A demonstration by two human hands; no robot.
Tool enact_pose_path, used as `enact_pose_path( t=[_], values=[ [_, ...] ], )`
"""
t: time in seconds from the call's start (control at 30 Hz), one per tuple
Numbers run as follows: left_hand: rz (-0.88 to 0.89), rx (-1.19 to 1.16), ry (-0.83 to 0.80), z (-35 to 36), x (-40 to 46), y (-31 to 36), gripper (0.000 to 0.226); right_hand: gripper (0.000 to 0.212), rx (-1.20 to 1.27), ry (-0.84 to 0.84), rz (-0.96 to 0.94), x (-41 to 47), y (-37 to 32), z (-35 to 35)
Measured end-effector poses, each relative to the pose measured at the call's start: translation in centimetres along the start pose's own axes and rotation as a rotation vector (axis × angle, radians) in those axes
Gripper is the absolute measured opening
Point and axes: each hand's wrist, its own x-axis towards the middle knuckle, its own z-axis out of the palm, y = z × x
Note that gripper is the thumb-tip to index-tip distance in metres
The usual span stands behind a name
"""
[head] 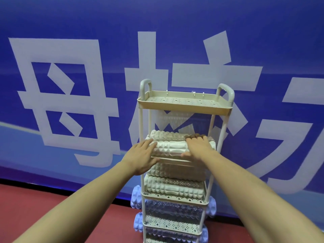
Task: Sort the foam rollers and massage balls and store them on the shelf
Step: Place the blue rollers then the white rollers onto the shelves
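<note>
White foam roller (168, 146), ridged with bumps, lying across second tier of beige shelf (182, 106). Left hand (142, 155) flat against its end; right hand (198, 146) curled over top, gripping.

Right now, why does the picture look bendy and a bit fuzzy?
Head view: the wide lens bows the blue banner and splays both arms; the white foam roller under the left hand and right hand looks soft; lighting is even, without glare.
</note>
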Motion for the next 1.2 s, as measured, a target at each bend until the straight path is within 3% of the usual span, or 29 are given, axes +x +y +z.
enact_pose_path(
  t=[0.17,0.33,0.47,0.6,0.73,0.93,1.03,1.2],
  values=[
    [-0.035,-0.052,0.01,1.5,0.5,0.3,0.074,0.072,-0.01,-0.023,0.087,0.3,-1.0,1.0],
    [-0.112,-0.135,-0.036,3.6,0.2,0.3,0.073,0.047,0.07,-0.011,0.14,0.5,-2.4,1.2],
    [-0.11,-0.135,-0.088,4.5,-0.5,0.3,0.081,0.06,0.083,0.034,0.071,-0.3,-1.7,1.7],
    [-0.095,-0.143,-0.071,4.7,-1.3,0.9,0.07,0.066,0.104,0.04,0.029,-1.3,-0.6,1.8],
    [-0.092,-0.15,-0.039,4.6,-2.1,1.5,0.07,0.055,0.132,0.202,-0.049,-3.1,-0.5,2.4],
    [-0.086,-0.184,0.143,5.8,-5.8,4.0,0.072,0.05,0.302,0.401,-0.191,-9.7,-2.7,5.8],
    [-0.078,-0.225,0.144,8.5,-9.4,6.1,0.066,0.052,0.326,0.328,-0.21,-13.7,-4.5,9.9],
    [-0.114,-0.247,-0.031,14.6,-15.0,8.8,0.072,0.064,0.366,0.074,-0.166,-19.6,-7.7,17.6]
  ],
)
